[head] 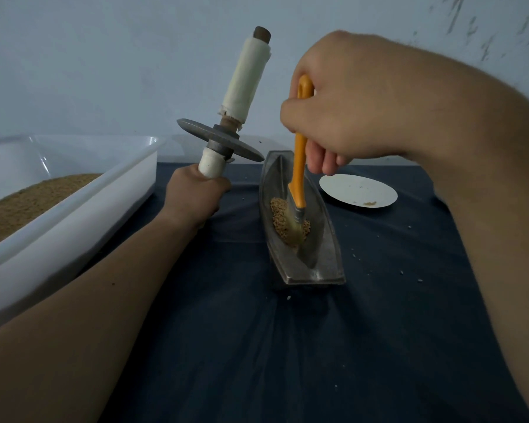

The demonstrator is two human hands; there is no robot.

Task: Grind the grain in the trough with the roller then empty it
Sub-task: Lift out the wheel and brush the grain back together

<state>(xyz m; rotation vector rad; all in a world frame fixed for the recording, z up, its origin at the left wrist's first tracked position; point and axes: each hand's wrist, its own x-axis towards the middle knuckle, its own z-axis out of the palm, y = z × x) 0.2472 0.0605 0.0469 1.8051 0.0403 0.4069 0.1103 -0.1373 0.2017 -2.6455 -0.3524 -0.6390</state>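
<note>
Hands around roller, brush handle half-hidden.

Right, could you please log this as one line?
left hand: grips grey metal disc roller, lifted | right hand: holds orange-handled brush in tan grain, grey metal trough

Dull grey metal trough; roller metal disc, cloth-wrapped handles; glossy orange plastic brush; matt dark cloth tabletop

Dim, even, bluish light; shadows are soft.
Faint glare marks the plastic tub at the left. Wide-angle distortion stretches the left forearm and right forearm towards the lower corners. The centre is sharp.
</note>
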